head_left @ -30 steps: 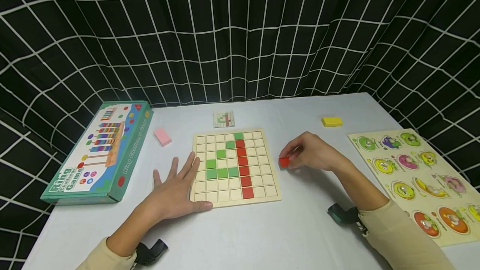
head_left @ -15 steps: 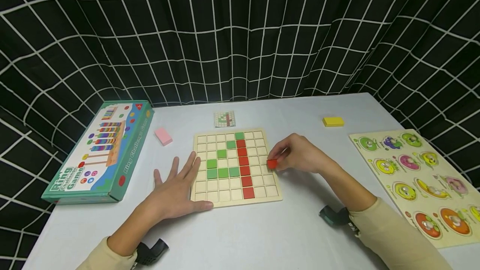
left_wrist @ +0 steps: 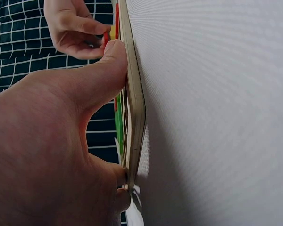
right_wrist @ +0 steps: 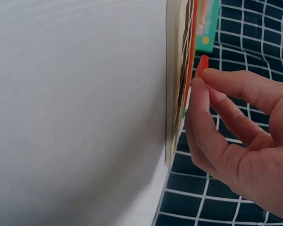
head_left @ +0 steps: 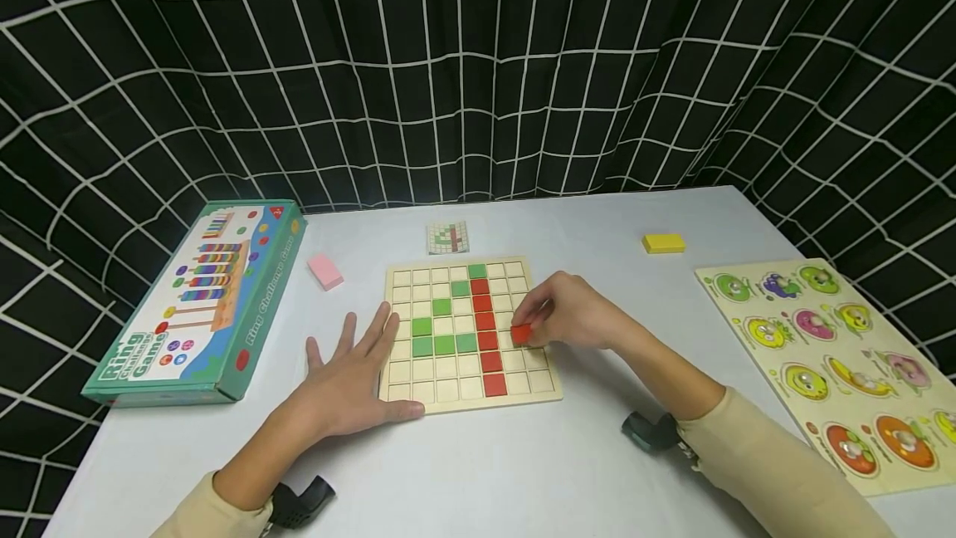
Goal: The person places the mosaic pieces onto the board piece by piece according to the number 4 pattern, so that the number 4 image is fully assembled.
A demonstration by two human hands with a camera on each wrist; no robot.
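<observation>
A wooden grid board (head_left: 448, 393) lies mid-table, with green tiles (head_left: 444, 344) in several cells and a column of red tiles (head_left: 489, 339) right of its middle. My right hand (head_left: 571, 311) pinches a loose red square tile (head_left: 521, 334) between thumb and fingertips, over the board's right-hand cells. In the right wrist view that red tile (right_wrist: 204, 63) is tilted, close over the board's surface. With fingers spread, my left hand (head_left: 347, 384) rests at the board's left side, thumb on the near edge. The left wrist view shows the thumb (left_wrist: 114, 54) against the board's edge (left_wrist: 137, 110).
A small pattern card (head_left: 447, 237) lies behind the board. To the left are a pink block (head_left: 324, 271) and a boxed ring game (head_left: 197, 297). On the right are a yellow block (head_left: 663, 243) and a fruit puzzle board (head_left: 817, 355). A gridded black curtain (head_left: 478, 65) hangs behind.
My right hand has carried the red tile leftward from the table beside the board to over its right-hand cells. The left hand has stayed at the board's left side.
</observation>
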